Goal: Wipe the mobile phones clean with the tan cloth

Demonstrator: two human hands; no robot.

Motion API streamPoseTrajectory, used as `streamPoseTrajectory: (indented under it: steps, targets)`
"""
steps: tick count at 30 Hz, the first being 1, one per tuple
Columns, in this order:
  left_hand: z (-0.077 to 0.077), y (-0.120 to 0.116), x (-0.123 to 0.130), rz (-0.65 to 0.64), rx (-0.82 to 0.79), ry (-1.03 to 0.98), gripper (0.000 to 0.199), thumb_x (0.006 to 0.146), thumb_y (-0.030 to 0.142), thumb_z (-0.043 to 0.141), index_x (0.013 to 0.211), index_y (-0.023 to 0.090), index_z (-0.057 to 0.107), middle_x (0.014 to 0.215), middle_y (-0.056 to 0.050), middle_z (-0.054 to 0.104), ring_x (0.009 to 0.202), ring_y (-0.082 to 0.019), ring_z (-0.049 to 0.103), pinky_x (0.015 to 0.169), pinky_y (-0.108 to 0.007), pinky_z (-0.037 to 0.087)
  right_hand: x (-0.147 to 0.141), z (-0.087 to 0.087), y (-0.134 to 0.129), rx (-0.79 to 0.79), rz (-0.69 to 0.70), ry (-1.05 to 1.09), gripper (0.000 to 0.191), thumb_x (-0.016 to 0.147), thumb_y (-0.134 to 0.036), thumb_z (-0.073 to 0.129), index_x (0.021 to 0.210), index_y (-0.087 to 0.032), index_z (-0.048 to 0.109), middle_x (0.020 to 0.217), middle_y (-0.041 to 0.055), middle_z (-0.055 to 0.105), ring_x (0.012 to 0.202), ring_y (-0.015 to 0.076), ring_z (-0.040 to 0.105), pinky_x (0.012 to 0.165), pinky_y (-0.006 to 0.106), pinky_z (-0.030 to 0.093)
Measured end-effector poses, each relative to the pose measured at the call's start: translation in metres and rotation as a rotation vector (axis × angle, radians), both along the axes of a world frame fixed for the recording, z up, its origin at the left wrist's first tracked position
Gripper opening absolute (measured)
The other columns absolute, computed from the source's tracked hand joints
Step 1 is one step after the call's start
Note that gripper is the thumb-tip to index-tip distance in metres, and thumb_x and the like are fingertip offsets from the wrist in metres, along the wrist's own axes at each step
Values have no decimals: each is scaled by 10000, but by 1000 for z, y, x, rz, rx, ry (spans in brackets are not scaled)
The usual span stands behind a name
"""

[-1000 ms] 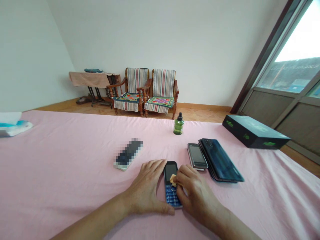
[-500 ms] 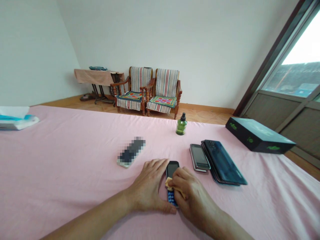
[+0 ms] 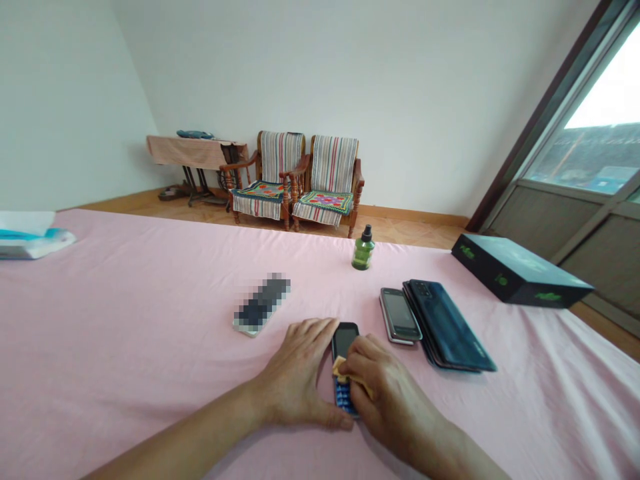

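A keypad phone [image 3: 345, 338] with a dark screen and blue keys lies face up on the pink cloth cover. My left hand [image 3: 295, 377] grips it by its ends, fingertips at the top left corner and thumb at the bottom edge. Pinched in my right hand [image 3: 383, 383] is a small yellow cloth [image 3: 339, 367], pressed on the phone between screen and keys. The right hand hides part of the phone's right side. To the right lies a silver-edged phone [image 3: 400, 315] on another one, beside a stack topped by a large dark blue smartphone [image 3: 447, 323].
A phone with a pixelated screen [image 3: 263, 305] lies to the left. Behind stands a green spray bottle [image 3: 363, 251]. A black box [image 3: 520, 267] sits at the right and a tissue pack [image 3: 37, 241] at the far left, all on the pink cover [image 3: 150, 320].
My right hand and the yellow cloth have shifted very slightly to the right on the keypad phone. My left hand keeps its grip.
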State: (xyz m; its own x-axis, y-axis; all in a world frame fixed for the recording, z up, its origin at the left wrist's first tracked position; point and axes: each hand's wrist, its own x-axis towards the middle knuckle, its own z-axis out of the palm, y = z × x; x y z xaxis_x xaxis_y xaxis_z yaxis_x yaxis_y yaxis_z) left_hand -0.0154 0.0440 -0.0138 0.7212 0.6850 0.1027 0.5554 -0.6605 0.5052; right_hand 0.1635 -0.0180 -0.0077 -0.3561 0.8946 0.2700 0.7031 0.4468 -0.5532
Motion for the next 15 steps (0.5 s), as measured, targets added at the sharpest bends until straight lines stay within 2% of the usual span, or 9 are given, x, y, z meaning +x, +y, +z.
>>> streamPoseTrajectory:
  steps: [4,11,15]
  targets:
    - [1,0,0,-2,-22,14,1148,534,649,762,1459,161,288,1480,-181,370,1327,-406,340,1107,-556,244,8,1,-1,-21,-79,-26,255,703,56,473,735,-165,596,800,46,546,808,199,499,689,313,390]
    - [0,0,0,-4,1,-32,1105,532,626,771,1437,177,325,1448,-166,414,1300,-394,378,1093,-547,273,-2,0,1,32,29,-7,243,768,28,462,728,-177,585,822,37,550,815,182,490,677,291,384]
    - [-1,1,-1,-1,-10,-18,1139,538,637,766,1459,167,287,1478,-178,376,1316,-407,354,1099,-561,249,7,3,0,-8,-61,-52,233,700,48,478,689,-174,551,791,29,534,789,182,487,662,295,370]
